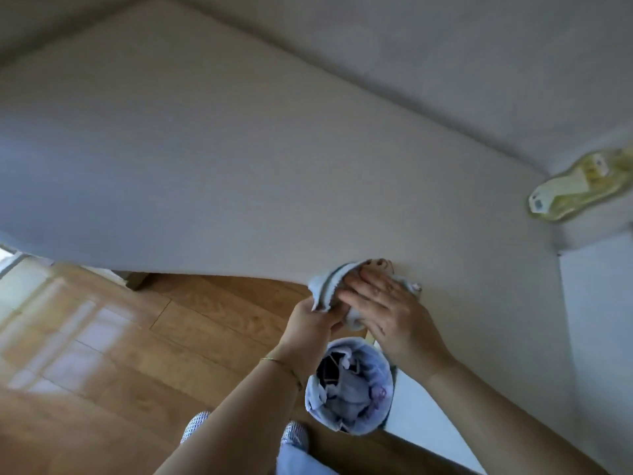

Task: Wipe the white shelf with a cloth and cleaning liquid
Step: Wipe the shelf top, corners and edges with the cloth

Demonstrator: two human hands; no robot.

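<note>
The white shelf (260, 173) fills most of the view as a broad flat top. At its near edge lies a pale cloth (325, 286) with a grey stripe, bunched up. My left hand (313, 320) grips the cloth's left end from below the edge. My right hand (383, 303) lies flat on top of the cloth, fingers spread, pressing it against the shelf. A bottle of yellow cleaning liquid (582, 186) stands at the far right corner of the shelf, apart from both hands.
A small bin (349, 385) lined with a light blue bag and holding crumpled waste stands on the wooden floor (137, 337) just below my hands. My slippered feet (294, 433) are beside it. A white wall (599, 320) rises at the right.
</note>
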